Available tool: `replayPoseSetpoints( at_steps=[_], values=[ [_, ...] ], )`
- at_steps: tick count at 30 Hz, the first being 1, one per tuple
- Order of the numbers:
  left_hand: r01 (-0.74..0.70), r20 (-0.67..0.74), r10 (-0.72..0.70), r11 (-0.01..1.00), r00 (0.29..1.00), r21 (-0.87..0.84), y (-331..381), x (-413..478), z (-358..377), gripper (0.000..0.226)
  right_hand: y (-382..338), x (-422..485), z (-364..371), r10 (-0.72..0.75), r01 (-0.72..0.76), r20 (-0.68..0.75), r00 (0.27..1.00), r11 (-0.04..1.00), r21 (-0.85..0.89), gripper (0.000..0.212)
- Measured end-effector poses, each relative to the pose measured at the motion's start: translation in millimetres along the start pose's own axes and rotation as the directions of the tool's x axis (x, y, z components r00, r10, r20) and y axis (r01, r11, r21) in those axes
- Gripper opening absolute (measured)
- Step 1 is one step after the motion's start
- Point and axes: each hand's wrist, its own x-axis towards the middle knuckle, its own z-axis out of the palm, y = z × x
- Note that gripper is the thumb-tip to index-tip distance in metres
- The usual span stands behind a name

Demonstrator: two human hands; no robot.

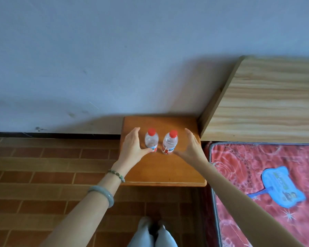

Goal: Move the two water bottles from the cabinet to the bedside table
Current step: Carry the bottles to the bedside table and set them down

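Note:
Two clear water bottles with red caps stand upright side by side on the small brown bedside table (168,168). The left bottle (151,139) stands just right of my left hand (132,146), whose fingers are spread and whose thumb touches the bottle's base. The right bottle (170,142) has my right hand (192,148) open a little to its right, apart from it. Neither hand holds a bottle.
A pale wooden headboard (268,100) and a bed with a red patterned mattress (266,184) lie right of the table. A bluish wall rises behind it. Brown brick-pattern floor (43,166) spreads to the left, and my legs show at the bottom.

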Motion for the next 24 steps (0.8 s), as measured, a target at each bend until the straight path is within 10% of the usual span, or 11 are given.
replayPoseSetpoints(
  at_steps=[9,24],
  values=[
    [-0.259,-0.137,0.346,0.864,0.928,0.433,88.1,-55.6,-116.7,0.086,-116.1,-62.0,-117.7,-0.394,0.334,-0.042,0.918,0.825,-0.455,0.082],
    [0.251,-0.533,0.073,0.823,0.843,0.51,70.7,-175.7,-238.0,0.092,-283.8,-116.5,-109.6,-0.75,0.729,0.226,0.622,0.447,-0.519,0.09]
  ],
)
